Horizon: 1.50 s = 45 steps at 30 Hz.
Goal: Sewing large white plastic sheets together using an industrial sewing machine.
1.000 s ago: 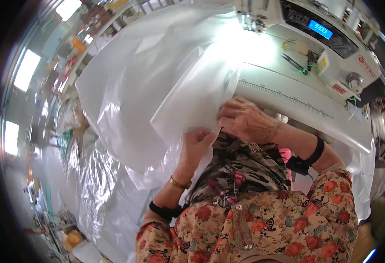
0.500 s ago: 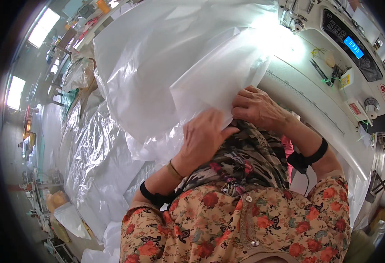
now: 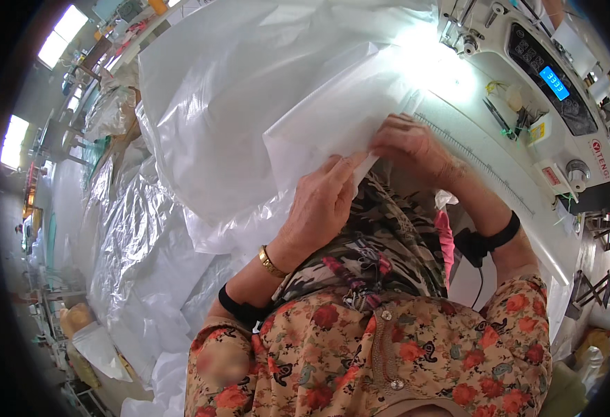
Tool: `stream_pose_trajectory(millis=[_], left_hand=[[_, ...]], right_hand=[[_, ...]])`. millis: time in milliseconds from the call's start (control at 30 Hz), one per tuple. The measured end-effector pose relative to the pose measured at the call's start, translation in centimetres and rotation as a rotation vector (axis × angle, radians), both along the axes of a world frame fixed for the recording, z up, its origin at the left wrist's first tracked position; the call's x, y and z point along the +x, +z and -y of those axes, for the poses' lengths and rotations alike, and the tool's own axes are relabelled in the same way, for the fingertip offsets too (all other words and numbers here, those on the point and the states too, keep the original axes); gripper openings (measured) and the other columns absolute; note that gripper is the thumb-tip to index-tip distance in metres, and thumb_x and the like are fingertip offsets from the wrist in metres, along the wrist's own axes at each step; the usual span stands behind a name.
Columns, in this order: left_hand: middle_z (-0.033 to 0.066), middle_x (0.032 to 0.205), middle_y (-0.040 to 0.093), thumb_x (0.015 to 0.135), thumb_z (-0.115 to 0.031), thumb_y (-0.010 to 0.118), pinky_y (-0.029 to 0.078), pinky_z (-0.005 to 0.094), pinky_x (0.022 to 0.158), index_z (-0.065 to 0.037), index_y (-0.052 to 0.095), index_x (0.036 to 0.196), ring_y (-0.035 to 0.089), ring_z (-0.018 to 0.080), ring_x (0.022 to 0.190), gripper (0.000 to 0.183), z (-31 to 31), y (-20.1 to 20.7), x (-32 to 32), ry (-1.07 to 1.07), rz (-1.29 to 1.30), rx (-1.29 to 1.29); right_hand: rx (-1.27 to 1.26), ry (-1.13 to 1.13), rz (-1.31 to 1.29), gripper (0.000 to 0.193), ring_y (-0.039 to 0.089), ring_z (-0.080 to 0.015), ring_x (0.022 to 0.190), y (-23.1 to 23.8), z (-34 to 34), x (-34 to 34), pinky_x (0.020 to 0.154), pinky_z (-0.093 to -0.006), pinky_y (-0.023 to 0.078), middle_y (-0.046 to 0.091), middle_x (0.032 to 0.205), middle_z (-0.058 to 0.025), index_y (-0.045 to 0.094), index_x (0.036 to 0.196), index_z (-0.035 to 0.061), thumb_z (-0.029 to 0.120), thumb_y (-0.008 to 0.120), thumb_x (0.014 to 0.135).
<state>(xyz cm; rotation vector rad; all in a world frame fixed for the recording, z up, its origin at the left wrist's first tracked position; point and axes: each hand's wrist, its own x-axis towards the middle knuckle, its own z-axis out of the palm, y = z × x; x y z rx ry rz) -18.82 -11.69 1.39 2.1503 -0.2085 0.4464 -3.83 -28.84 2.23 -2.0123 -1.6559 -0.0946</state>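
Observation:
A large white translucent plastic sheet (image 3: 215,118) spreads across the sewing table, with a folded layer (image 3: 326,115) lying on top. My left hand (image 3: 322,201) pinches the near edge of this folded layer, fingertips pressed together. Just to its right, my right hand (image 3: 409,147) is closed on the same edge, slightly blurred, its fingers curled over the plastic. The two hands almost touch. Beyond them, the far end of the sheet runs under the bright lamp beside the sewing machine (image 3: 558,104); the needle area is lost in glare.
Green-handled thread snips (image 3: 499,119) lie on the machine bed beside tweezers. A ruler scale (image 3: 475,160) runs along the table. Crumpled shiny plastic (image 3: 145,243) hangs at the left. Camouflage cloth (image 3: 395,236) covers my lap.
My left hand has moved up from a blurred, looser pose to pinch the sheet's edge. My right hand has shifted slightly up and away from me, still gripping the edge.

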Motion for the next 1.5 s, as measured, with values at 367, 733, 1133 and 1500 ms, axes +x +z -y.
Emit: stream_pose_trajectory(millis=[367,733,1133,1500], left_hand=[[0.0169,0.085,0.063,0.081,0.002,0.061,0.048,0.039,0.064,-0.001,0.064,0.111,0.061,0.0353,0.072,0.031,-0.3,0.4,2.4,0.037,0.17,0.177],[0.0192,0.086,0.067,0.078,-0.003,0.06,0.051,0.0392,0.069,-0.003,0.066,0.098,0.065,0.0365,0.075,0.021,-0.1,-0.7,2.3,-0.029,-0.078,0.127],[0.0145,0.078,0.065,0.072,-0.004,0.06,0.05,0.044,0.068,-0.006,0.067,0.086,0.062,0.0349,0.072,0.015,1.7,-1.7,4.4,-0.168,0.119,0.367],[0.0115,0.078,0.065,0.078,-0.002,0.06,0.052,0.0347,0.063,-0.003,0.061,0.076,0.064,0.0251,0.072,0.002,0.4,-2.4,9.5,-0.141,0.363,0.92]], right_hand=[[-0.012,-0.135,-0.049,0.017,0.058,-0.0237,0.079,-0.1,0.8,4.8,0.076,-0.036,0.045,0.061,0.079,-0.0051,0.064,0.084,0.0057,0.013,0.075,0.075],[-0.064,-0.187,0.203,0.028,0.058,-0.0242,0.09,-0.1,3.2,11.1,0.091,-0.0393,0.038,0.06,0.09,-0.0034,0.056,0.096,0.0104,0.035,0.065,0.085],[-0.237,-0.831,0.48,0.049,0.06,-0.0261,0.101,-1.7,3.5,8.5,0.089,-0.0391,0.045,0.064,0.1,-0.014,0.064,0.098,0.0017,0.049,0.053,0.092],[-0.431,-0.852,0.108,0.057,0.055,-0.0325,0.116,-0.1,3.7,7.7,0.106,-0.0509,0.036,0.062,0.115,-0.0197,0.06,0.119,0.0012,0.051,0.05,0.093]])
